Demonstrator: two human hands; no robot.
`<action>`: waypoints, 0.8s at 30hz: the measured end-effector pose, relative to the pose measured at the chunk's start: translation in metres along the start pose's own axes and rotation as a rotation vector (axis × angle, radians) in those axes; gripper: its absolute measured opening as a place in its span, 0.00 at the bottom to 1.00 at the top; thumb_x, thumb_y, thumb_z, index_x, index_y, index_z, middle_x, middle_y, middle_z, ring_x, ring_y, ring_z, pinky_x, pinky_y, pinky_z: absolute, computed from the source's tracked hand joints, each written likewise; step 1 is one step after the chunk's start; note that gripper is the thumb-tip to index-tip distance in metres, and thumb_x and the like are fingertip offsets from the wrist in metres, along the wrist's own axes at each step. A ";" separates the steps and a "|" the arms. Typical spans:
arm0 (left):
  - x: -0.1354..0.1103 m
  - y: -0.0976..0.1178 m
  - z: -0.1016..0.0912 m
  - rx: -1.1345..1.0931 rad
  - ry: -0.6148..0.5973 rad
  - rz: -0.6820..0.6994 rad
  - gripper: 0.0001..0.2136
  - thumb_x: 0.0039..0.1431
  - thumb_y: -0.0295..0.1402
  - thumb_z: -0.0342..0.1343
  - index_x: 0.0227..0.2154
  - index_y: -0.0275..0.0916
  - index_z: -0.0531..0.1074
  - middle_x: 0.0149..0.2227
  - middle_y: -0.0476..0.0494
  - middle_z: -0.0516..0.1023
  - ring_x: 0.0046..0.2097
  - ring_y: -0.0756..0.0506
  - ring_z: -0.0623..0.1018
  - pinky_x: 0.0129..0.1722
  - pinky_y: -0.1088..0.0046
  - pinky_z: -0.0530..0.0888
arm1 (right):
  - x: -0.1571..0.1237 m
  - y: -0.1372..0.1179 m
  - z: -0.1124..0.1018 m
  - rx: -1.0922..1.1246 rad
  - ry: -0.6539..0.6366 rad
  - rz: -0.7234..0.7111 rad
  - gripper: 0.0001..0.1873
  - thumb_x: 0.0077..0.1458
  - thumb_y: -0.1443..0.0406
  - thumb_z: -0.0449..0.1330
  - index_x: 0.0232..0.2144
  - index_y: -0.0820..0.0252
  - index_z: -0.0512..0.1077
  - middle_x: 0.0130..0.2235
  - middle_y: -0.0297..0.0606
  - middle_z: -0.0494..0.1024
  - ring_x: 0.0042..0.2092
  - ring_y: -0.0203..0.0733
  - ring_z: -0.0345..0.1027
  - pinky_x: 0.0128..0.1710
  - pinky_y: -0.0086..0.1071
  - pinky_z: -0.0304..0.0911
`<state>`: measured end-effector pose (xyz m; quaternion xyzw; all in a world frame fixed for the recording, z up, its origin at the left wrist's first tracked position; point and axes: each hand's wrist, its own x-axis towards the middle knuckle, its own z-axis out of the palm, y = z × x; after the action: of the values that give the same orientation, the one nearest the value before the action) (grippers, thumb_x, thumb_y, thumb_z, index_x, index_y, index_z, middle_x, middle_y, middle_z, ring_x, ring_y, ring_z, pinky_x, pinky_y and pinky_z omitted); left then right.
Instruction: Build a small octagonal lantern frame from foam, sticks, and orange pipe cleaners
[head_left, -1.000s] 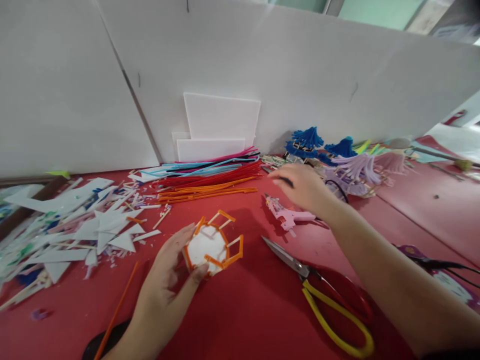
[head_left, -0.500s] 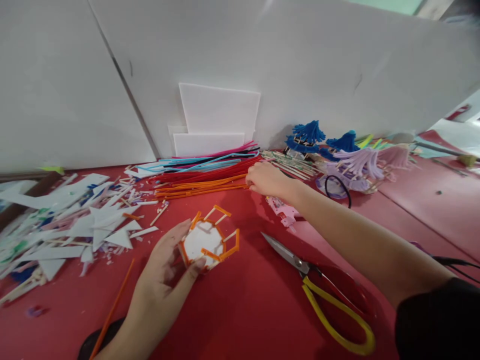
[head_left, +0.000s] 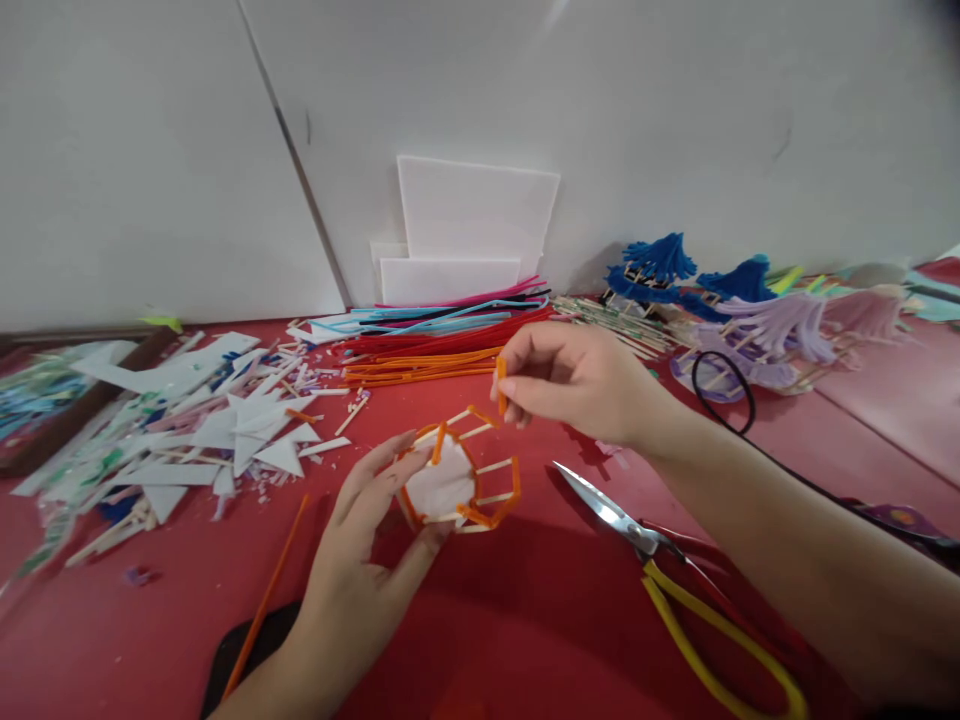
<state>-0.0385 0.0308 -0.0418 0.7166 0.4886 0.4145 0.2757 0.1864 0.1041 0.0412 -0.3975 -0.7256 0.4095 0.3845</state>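
Note:
My left hand (head_left: 367, 540) is closed around a small craft frame (head_left: 442, 485), a white polygon base edged in orange pipe cleaner with pale sticks and orange pieces standing out from it. Between the thumb and fingers of my right hand (head_left: 577, 385) is a short orange pipe cleaner piece (head_left: 502, 385), held upright just beyond the frame and apart from it. Scissors (head_left: 637, 540) with yellow and red handles lie open below my right forearm. Part of a pink tool (head_left: 616, 452) shows beneath my right wrist.
Orange pipe cleaners (head_left: 420, 366) lie at the back among red and blue ones. White board scraps (head_left: 247, 430) spread on the left. Blue and lilac craft models (head_left: 780, 325) stand back right, by a black cable (head_left: 750, 400). A long orange pipe cleaner (head_left: 266, 600) crosses a dark flat object (head_left: 240, 650).
My right hand has come back from the pipe cleaner pile toward the frame, now with a short orange piece in its fingers. My left hand has tilted the frame. The view has shifted left.

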 end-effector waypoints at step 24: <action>-0.003 -0.001 0.002 0.135 0.054 0.036 0.22 0.54 0.37 0.60 0.52 0.55 0.65 0.53 0.47 0.65 0.53 0.40 0.70 0.52 0.54 0.72 | -0.033 -0.012 0.038 -0.050 0.010 0.112 0.04 0.45 0.71 0.62 0.22 0.59 0.71 0.34 0.30 0.67 0.35 0.32 0.61 0.36 0.29 0.56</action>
<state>-0.0379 0.0286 -0.0444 0.7309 0.5097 0.4046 0.2057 0.1628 0.0594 0.0302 -0.4490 -0.7104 0.4100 0.3545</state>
